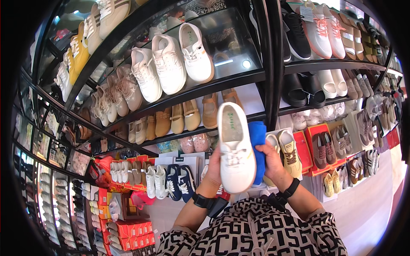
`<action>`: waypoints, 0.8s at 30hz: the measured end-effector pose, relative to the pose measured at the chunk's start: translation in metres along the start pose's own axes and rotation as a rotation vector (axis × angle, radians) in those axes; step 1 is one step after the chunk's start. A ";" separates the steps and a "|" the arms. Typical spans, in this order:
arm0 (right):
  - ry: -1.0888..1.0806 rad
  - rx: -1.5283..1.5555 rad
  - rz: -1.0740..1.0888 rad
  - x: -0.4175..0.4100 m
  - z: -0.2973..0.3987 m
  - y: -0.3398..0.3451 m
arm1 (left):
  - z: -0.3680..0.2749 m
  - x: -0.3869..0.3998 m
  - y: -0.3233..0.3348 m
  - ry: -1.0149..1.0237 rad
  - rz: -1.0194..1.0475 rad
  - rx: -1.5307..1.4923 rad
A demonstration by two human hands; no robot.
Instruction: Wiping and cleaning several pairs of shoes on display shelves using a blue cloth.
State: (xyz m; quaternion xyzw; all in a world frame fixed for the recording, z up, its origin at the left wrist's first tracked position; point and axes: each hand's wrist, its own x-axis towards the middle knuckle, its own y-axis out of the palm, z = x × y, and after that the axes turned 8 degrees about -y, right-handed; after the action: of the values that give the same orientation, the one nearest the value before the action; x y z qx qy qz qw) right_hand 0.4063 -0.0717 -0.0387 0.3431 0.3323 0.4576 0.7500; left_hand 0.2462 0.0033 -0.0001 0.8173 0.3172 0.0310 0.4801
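Note:
A white lace-up sneaker (pixel 237 160) is held up before my chest, its toe towards me and its insole showing green writing. My left hand (pixel 214 164) grips it along the left side, the fingers hidden behind the shoe. A folded blue cloth (pixel 258 150) is in my right hand (pixel 271 157), pressed against or close to the sneaker's right side. On the glass shelf beyond stand more white sneakers: one with an orange mark (pixel 196 57), one in the middle (pixel 169 67) and another farther left (pixel 145 76).
Black metal shelf frames (pixel 271 64) rise in front of me. Tan strap shoes (pixel 191 112) line the shelf below. Navy sneakers (pixel 185 182) and yellow sneakers (pixel 290 150) are displayed lower down, either side of my arms. Red shoeboxes (pixel 136 233) are stacked on the floor, lower left.

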 end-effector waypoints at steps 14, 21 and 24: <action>-0.337 -0.209 -0.048 -0.006 0.001 0.016 | 0.016 -0.009 0.000 0.249 -0.093 0.403; -0.563 -0.586 0.079 0.011 0.029 0.020 | -0.002 -0.013 -0.015 -0.171 0.143 -0.113; -0.637 -0.531 -0.054 0.032 0.055 0.034 | 0.002 -0.013 -0.013 -0.219 0.213 -0.206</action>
State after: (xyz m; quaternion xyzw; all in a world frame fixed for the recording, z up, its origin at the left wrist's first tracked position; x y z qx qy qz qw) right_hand 0.4471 -0.0428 0.0129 0.2535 -0.0370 0.3785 0.8894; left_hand 0.2301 -0.0010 -0.0080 0.7913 0.1699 0.0249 0.5868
